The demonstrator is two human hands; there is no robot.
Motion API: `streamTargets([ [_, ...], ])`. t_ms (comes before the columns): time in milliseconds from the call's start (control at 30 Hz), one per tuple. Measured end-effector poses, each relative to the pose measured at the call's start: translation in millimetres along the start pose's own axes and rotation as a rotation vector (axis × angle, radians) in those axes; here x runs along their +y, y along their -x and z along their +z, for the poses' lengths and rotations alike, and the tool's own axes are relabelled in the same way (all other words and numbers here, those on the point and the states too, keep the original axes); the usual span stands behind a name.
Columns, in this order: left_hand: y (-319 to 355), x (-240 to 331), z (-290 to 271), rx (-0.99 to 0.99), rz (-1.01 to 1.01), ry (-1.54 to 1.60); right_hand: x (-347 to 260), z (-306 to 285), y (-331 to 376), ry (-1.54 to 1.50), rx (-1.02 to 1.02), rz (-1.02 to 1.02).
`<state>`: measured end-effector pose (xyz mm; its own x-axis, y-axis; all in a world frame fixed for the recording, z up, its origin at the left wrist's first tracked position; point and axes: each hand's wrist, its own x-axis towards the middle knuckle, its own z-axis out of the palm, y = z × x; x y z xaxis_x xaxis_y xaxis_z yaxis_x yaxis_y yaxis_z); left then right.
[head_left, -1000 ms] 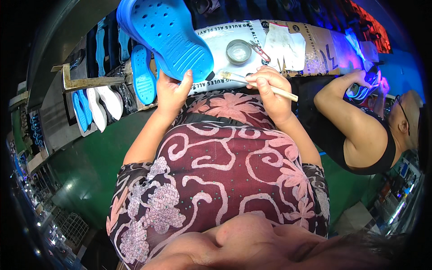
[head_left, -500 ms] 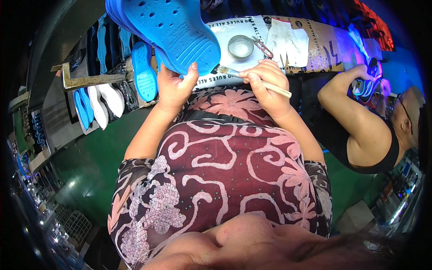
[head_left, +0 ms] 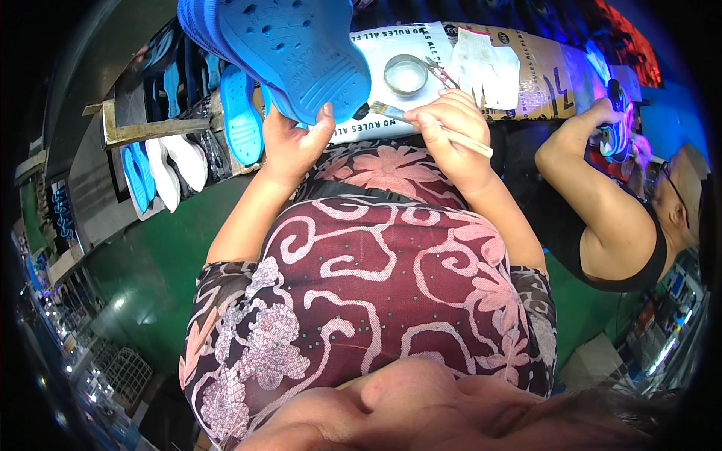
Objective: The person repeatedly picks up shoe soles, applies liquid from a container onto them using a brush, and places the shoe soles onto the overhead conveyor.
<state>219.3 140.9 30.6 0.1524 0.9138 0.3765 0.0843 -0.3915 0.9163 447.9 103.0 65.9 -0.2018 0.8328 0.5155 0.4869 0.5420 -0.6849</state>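
My left hand (head_left: 295, 150) grips the heel end of a blue shoe sole (head_left: 304, 64), thumb on its face. The sole has holes toward its far end and ridges near the heel; more blue layers show along its left side. My right hand (head_left: 457, 141) is closed round the pale handle of a flat paintbrush (head_left: 477, 146). Its bristles point left and sit just beside the sole's lower right edge; whether they touch cannot be made out. Beyond the brush stands a small round glass bowl (head_left: 407, 75) with whitish contents.
A white glove (head_left: 485, 71) lies on the cardboard-covered bench, right of the bowl. Loose blue soles (head_left: 241, 120) and white soles (head_left: 169, 169) lie at left by a wooden bar (head_left: 154, 131). At right a co-worker (head_left: 602, 195) handles a shoe under blue light.
My right hand and the brush have shifted slightly to the right, the bristles drawing a little away from the sole's edge. My left hand holds the sole almost in the same place.
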Motion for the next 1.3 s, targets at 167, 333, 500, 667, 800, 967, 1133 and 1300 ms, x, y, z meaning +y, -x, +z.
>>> streamTargets([
  [167, 1.4, 3.0, 5.7, 0.066, -0.049, 0.054, -0.8, 5.9, -2.0, -0.021, 0.039, -0.043],
  [333, 2.1, -0.9, 9.0, 0.117, -0.055, 0.074, -1.1, 11.4, -3.9, 0.049, 0.054, -0.142],
  [500, 2.3, -4.0, 9.9, 0.126, 0.027, 0.069, -0.8, 8.7, 0.5, -0.076, 0.120, -0.020],
  [667, 1.7, -7.4, 12.2, 0.130, 0.050, 0.052, -0.7, 11.7, -4.0, -0.022, 0.088, -0.053],
  [800, 1.5, -12.2, 10.2, 0.146, 0.081, 0.044, 0.4, 12.1, -3.6, 0.001, 0.070, -0.150],
  [967, 0.5, -12.2, 10.4, 0.129, 0.083, 0.019, 0.3, 10.3, 0.8, -0.147, 0.112, 0.003],
  [1133, -0.7, -6.9, 10.6, 0.089, 0.056, 0.001, 1.1, 15.3, -1.3, -0.032, 0.100, -0.036],
  [1300, -3.0, -0.9, 10.1, 0.128, -0.038, 0.052, 0.2, 4.8, 1.3, -0.056, 0.107, -0.013],
])
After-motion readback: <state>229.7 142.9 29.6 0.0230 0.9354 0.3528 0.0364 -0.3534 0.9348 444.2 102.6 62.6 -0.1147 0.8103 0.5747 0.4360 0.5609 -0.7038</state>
